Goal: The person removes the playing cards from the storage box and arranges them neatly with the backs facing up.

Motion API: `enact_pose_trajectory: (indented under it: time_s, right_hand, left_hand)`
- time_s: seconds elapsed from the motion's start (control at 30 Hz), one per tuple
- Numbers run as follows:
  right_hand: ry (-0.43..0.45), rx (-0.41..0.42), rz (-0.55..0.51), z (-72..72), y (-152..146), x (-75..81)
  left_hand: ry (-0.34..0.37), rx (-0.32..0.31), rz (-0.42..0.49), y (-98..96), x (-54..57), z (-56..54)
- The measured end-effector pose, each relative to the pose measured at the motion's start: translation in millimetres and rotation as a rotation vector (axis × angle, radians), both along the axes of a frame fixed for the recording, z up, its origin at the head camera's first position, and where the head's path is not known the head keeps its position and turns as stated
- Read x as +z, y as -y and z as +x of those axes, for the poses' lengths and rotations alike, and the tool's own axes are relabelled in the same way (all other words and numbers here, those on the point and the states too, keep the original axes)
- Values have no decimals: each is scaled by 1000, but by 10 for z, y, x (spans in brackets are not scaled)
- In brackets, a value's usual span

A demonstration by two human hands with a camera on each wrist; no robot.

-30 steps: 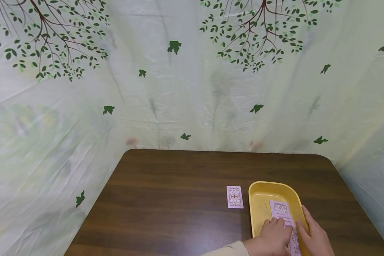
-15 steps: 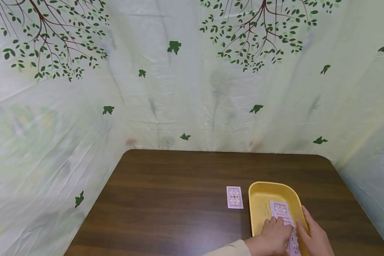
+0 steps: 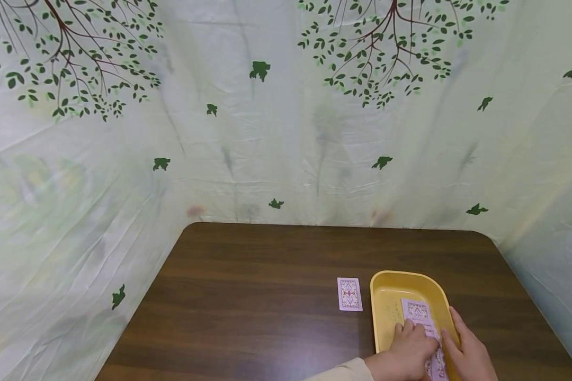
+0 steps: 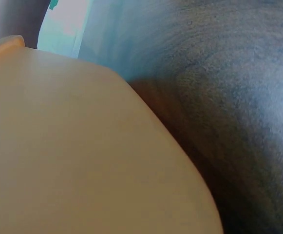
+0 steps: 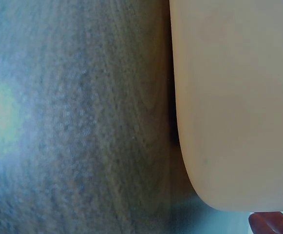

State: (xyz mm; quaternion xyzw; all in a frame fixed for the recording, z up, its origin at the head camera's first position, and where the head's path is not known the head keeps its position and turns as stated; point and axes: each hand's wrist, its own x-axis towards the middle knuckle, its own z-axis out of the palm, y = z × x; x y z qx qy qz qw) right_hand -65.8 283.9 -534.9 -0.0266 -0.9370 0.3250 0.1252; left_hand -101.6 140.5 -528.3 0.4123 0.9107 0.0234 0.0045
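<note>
the tray (image 3: 387, 312) is gripped at its right rim by the right hand (image 3: 472, 352). inside it, cards (image 3: 418, 309) are partly covered by the left hand (image 3: 405, 352); whether one is pinched cannot be told. a lone card (image 3: 350, 294) is seen on the table (image 3: 248, 317), left of the tray.

Cream left sleeve (image 3: 345, 371) (plain, long), bare fingers (image 3: 463, 325)

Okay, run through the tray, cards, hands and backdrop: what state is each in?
Yellow tray: open side up.
Single card: flat, patterned side up, beside the tray.
Cards in the tray: patterned sides up, partly covered.
Left hand: over the cards, grip unclear.
Right hand: grips the tray's side.
Backdrop: hanging, creased.
</note>
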Motion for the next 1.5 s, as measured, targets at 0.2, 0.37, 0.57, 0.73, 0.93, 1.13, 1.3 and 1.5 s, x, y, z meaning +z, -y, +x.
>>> enact_pose_trajectory:
  time_s: [0.2,0.37,0.57,0.73,0.93,1.13,1.3,1.5]
  right_hand:
    - [7,1,2,2,3,6]
    - [54,0,0,-9,-4,19]
    - [53,-1,-5,-10,5,31]
    - [72,-2,-12,-18,2,38]
    - [36,-2,-6,-10,6,23]
    - [55,-2,5,-9,10,36]
    - [87,-8,-3,-5,11,50]
    - [111,-10,-12,-1,17,63]
  left_hand:
    - [2,-2,-29,0,7,-6]
    - [-10,-20,-49,6,24,-4]
    - [-30,-33,-73,18,36,-9]
    - [-33,-40,-89,27,48,-12]
    - [-26,-37,-74,32,38,-10]
    - [40,-50,-18,32,31,6]
    - [91,-54,-14,30,49,28]
    - [115,-49,-107,8,80,48]
